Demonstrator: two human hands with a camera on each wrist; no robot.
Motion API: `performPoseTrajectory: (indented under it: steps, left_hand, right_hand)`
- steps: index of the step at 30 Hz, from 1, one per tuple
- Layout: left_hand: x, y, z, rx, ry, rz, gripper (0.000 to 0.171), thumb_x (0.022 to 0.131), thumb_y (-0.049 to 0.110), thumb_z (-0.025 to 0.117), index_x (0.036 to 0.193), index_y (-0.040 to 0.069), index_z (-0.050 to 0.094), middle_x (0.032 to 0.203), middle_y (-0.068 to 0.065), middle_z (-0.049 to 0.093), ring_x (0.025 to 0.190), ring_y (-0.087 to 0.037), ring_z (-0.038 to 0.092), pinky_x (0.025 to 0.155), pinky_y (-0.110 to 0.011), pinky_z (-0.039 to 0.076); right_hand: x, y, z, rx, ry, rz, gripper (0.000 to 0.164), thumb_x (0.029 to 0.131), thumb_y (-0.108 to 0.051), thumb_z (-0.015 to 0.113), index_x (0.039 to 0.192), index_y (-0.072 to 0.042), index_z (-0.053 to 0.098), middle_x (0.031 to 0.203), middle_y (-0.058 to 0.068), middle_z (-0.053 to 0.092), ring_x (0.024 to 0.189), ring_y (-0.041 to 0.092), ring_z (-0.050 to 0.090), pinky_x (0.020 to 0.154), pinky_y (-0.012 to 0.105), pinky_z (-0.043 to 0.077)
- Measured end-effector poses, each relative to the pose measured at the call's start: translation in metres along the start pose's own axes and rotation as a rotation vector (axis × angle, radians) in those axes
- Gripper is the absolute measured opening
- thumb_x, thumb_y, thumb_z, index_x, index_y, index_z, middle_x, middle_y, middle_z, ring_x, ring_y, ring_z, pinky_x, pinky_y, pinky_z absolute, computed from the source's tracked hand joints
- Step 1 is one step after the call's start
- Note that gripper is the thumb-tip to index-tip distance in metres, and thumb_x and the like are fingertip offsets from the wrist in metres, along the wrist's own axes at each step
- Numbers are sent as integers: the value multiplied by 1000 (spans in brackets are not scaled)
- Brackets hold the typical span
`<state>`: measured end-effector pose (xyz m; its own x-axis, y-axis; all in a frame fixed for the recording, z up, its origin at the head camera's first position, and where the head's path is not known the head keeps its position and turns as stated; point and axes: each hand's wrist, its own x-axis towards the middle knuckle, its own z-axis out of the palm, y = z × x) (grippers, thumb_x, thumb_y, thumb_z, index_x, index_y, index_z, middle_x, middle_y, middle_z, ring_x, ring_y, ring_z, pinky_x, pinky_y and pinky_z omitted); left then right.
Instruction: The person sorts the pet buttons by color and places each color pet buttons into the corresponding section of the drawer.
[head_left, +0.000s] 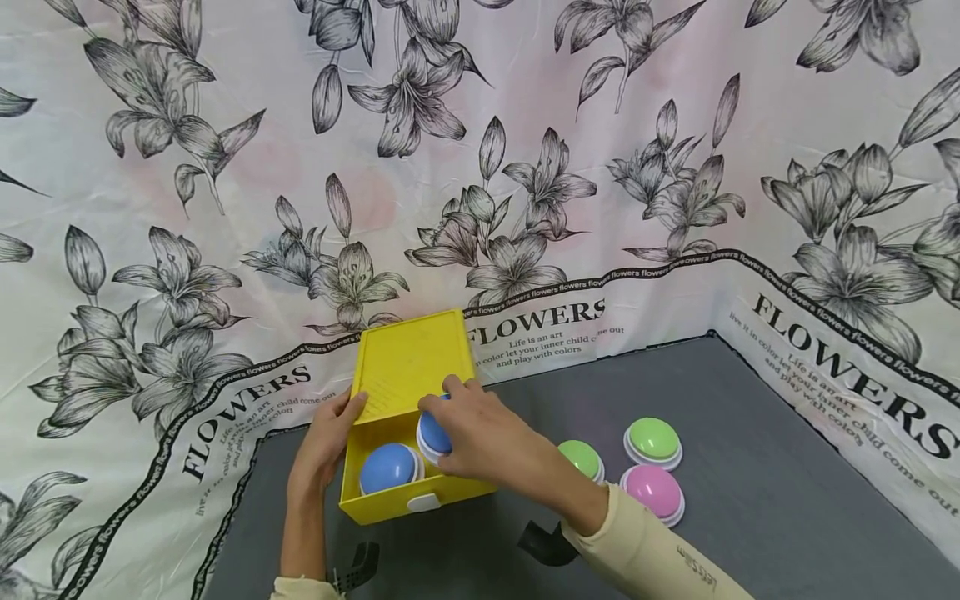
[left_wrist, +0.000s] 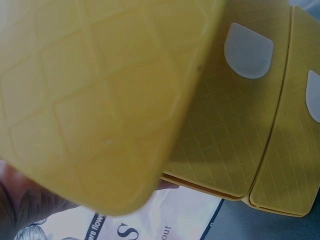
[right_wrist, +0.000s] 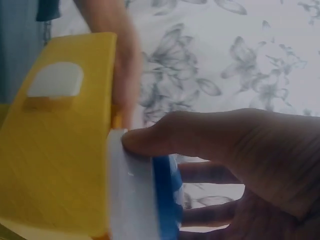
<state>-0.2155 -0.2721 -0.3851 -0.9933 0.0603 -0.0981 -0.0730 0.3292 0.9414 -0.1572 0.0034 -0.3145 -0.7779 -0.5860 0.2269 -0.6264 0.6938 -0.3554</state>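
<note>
Right hand (head_left: 480,433) gripped 1 tilted blue dome (head_left: 432,435) at mouth of open yellow box (head_left: 386,510), just right of 2nd blue dome (head_left: 387,468) lying inside. Left hand (head_left: 321,442), at box's left side, pinched raised lid (head_left: 412,358) near lower corner. Dome's contact with box: couldn't tell.

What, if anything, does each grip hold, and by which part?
The right grip holds a blue-domed button by its side, thumb on the white base; the left grip holds the yellow lid by its left edge.
</note>
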Motion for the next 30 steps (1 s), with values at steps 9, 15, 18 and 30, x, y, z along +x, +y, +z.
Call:
performPoseTrajectory:
  steps: [9,15,18,30]
  left_hand:
    - [-1,-1,-1,3,5,3,69,113,45,41,169,12,15,167,-19,37,141,-33,53,118,-49,47]
    - [-1,0,-2,-2,7,-2,69,114,44,40,169,12,15,169,-19,35,145,-35,50,121,-52,43]
    - [0,1,-2,-7,5,7,68,114,44,40,169,12,15,169,-18,34,146,-35,48,122,-52,42]
    - [2,-1,1,-10,-7,13,68,114,42,40,169,12,13,170,-18,32,148,-36,47,121,-52,44]
  right_hand:
    - [12,-3,5,-40,-78,3,48,78,-33,95,120,-18,75,103,-1,64,89,12,55,76,22,52]
    - [14,-6,4,-58,-110,33,36,79,-33,94,107,-16,79,95,-3,66,84,10,53,74,22,51]
    - [16,-9,5,-103,-106,23,34,79,-32,94,104,-15,78,94,-3,66,83,11,52,75,22,50]
    - [21,-4,28,-137,-113,52,37,79,-31,94,103,-10,76,80,-2,61,73,12,49,61,22,42]
